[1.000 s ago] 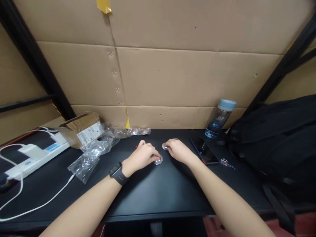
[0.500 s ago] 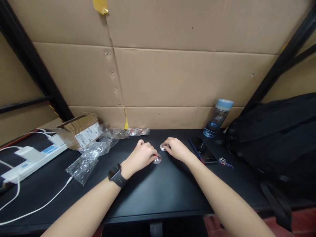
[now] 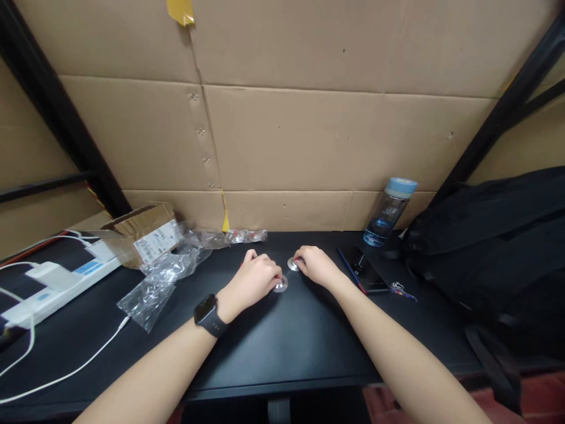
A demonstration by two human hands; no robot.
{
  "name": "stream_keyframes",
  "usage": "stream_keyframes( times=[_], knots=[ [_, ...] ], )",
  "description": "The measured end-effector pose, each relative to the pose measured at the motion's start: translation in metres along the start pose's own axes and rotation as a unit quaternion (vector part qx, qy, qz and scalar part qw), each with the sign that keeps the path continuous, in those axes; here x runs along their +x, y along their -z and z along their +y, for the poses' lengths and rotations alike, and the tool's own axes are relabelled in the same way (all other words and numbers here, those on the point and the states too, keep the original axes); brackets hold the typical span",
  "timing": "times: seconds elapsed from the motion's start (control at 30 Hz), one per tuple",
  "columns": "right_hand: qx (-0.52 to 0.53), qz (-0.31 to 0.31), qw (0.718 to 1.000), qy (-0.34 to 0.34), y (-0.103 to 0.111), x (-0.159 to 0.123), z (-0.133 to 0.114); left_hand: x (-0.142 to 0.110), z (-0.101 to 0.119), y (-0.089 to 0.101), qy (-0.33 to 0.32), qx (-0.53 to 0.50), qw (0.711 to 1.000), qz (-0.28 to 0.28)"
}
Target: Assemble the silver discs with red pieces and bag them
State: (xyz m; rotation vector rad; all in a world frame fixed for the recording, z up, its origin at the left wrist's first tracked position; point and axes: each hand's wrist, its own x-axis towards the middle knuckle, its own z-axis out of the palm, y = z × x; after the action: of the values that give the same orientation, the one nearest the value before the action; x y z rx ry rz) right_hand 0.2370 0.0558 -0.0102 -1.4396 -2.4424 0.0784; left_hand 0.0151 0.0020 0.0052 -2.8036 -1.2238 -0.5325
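Black and smooth, the desk point(image 3: 282, 347) has its near edge above a reddish floor point(image 3: 384, 406). Low on the left, a white cable point(image 3: 95, 356) curves over the surface. Near the middle, the left hand point(image 3: 251, 278), with a dark watch point(image 3: 206, 311) at its wrist, pinches the near disc point(image 3: 281, 286), clear and round, at its left side. Slightly farther and to the right, the right hand point(image 3: 318, 268) pinches the far disc point(image 3: 292, 264), also clear. Both discs are on the desk, close together but apart; fingers hide part of each.

Crumpled plastic point(image 3: 154, 288) lies left of the hands, between them and a white power strip point(image 3: 57, 300). On the right are a pen point(image 3: 352, 271), a dark phone point(image 3: 373, 277), a small keyring point(image 3: 402, 291) and a black backpack point(image 3: 498, 253). Farther back stand an open cardboard box point(image 3: 152, 238) on the left and a blue-capped bottle point(image 3: 386, 218) on the right. Behind everything rises a creased cardboard wall point(image 3: 286, 135), framed by black posts point(image 3: 75, 118).
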Motion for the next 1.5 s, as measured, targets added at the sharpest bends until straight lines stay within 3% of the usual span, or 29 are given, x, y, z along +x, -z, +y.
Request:
stream_keyframes(
  times=[0.4,0.67,0.8,0.97,1.17,1.33,1.5],
  knots=[
    [0.005,0.023,1.0,-0.005,-0.006,0.0,0.001,0.0,0.0,-0.009,-0.001,0.011,1.0,-0.001],
    [0.092,0.117,0.987,0.058,0.003,-0.003,-0.007,0.0,-0.004,-0.008,0.025,-0.041,0.999,-0.006],
    [0.139,0.136,0.978,0.07,0.008,-0.006,-0.01,0.0,-0.011,-0.005,0.058,-0.037,0.997,0.031],
    [0.125,0.092,0.985,0.078,0.006,-0.009,-0.005,0.003,-0.014,-0.001,0.099,-0.034,0.989,0.103],
    [0.187,0.128,0.972,0.057,0.005,-0.006,-0.007,0.006,-0.013,0.001,0.165,-0.107,0.967,0.163],
    [0.272,0.16,0.947,0.067,0.005,-0.005,-0.018,0.007,-0.018,-0.003,0.179,-0.229,0.943,0.16],
    [0.25,0.147,0.95,0.118,0.001,-0.008,-0.024,0.007,-0.019,-0.008,0.173,-0.261,0.94,0.136]
  ],
)
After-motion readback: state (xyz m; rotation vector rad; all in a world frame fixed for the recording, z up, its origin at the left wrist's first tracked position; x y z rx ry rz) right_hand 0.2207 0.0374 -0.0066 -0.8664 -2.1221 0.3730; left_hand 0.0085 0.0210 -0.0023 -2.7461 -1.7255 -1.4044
